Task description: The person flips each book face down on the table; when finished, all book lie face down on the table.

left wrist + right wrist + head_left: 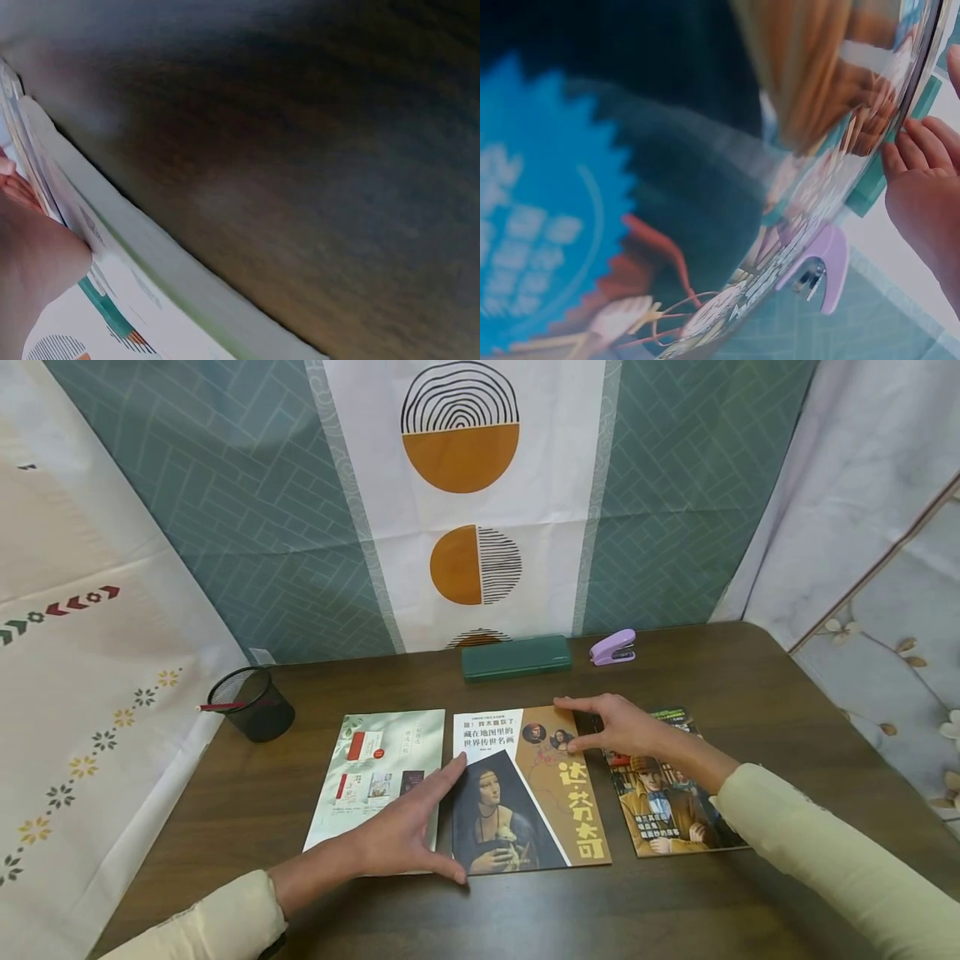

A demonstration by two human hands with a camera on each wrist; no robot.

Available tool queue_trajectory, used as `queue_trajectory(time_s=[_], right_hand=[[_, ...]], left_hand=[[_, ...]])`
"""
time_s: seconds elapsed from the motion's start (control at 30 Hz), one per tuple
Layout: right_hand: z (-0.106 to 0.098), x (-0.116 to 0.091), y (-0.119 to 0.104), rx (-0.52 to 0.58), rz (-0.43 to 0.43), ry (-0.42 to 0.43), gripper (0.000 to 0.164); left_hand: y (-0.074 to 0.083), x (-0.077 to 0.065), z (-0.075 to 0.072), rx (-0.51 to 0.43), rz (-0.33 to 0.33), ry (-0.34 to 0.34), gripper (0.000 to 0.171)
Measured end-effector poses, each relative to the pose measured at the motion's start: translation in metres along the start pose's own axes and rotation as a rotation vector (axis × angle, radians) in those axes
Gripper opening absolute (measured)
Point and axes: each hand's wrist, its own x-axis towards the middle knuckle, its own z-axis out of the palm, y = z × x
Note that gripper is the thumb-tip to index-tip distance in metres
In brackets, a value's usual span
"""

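A brown and white art booklet [525, 793] with a portrait on its cover lies flat in the middle of the table, in the head view. My left hand [408, 822] is at its left edge, thumb and fingers spread, over a pale green booklet [382, 768]. At the upper right corner of the art booklet is my right hand [618, 727], its fingers extended over the cover. Under the right wrist lies a comic-style booklet [663, 802], partly hidden by the arm. In the right wrist view the fingers [922, 146] touch or nearly touch a booklet edge; which one is unclear.
Along the table's back edge sit a green pencil case [517, 658] and a purple stapler [613, 647]. A black mesh pen holder [262, 714] with a red pencil stands tilted in view at the left. Patterned cloths hang behind and beside the wooden table [525, 918].
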Motion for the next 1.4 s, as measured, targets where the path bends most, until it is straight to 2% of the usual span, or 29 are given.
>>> queue_trajectory(time_s=[0.23, 0.4, 0.53, 0.77, 0.93, 1.03, 1.23, 1.4], right_hand=[[-0.002, 0.0, 0.002, 0.002, 0.018, -0.025, 0.078], [0.0, 0.001, 0.001, -0.004, 0.021, -0.027, 0.076], [0.001, 0.001, 0.001, -0.004, 0.044, -0.023, 0.075], [0.0, 0.0, 0.003, 0.012, 0.026, -0.034, 0.072], [-0.002, -0.001, 0.004, 0.03, 0.035, -0.051, 0.071], [-0.003, -0.001, 0.004, 0.043, 0.026, -0.062, 0.072], [-0.004, -0.001, 0.004, 0.057, 0.007, -0.077, 0.073], [-0.006, -0.002, 0.004, 0.072, 0.019, -0.102, 0.075]], left_hand=[[0.0, 0.002, 0.005, 0.179, 0.078, -0.013, 0.148], [0.001, 0.001, 0.008, 0.282, 0.103, -0.032, 0.147], [0.001, -0.002, 0.009, 0.303, 0.081, -0.037, 0.143], [0.003, -0.004, 0.008, 0.313, 0.025, -0.051, 0.136], [0.007, -0.005, 0.007, 0.362, 0.029, -0.049, 0.128], [0.009, -0.006, 0.007, 0.436, 0.07, -0.04, 0.119], [0.009, -0.009, 0.008, 0.6, 0.206, 0.01, 0.102], [0.009, -0.01, 0.008, 0.67, 0.3, 0.042, 0.09]])
